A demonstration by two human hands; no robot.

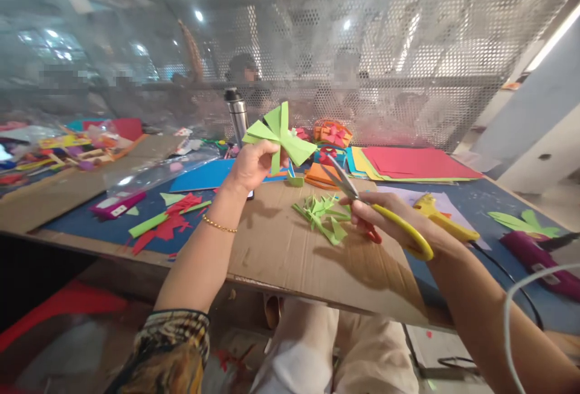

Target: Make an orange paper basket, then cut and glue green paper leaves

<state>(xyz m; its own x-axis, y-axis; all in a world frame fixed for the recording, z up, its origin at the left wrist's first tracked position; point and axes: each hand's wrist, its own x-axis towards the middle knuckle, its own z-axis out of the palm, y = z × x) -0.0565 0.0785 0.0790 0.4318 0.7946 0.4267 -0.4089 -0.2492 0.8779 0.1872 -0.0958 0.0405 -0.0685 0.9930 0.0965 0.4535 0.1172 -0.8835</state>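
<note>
Pinched in my left hand (254, 167) is a light green paper cutout (283, 137) with several flared, petal-like arms, raised above the table. My right hand (385, 216) grips a pair of scissors (347, 182) with a yellow and a red handle; its blades point up and left, toward the cutout's lower right side. The blades look nearly closed and seem apart from the paper. Below, a heap of green paper scraps (321, 213) lies on a sheet of cardboard (272, 249).
A yellow glue gun (446, 219) with a black cable lies right of my hand, a purple tool (539, 261) beyond it. Coloured paper sheets (417, 163) are stacked behind. A steel bottle (237, 116) stands at the back. Red scraps (170, 225) lie left; a white cable (508, 321) hangs right.
</note>
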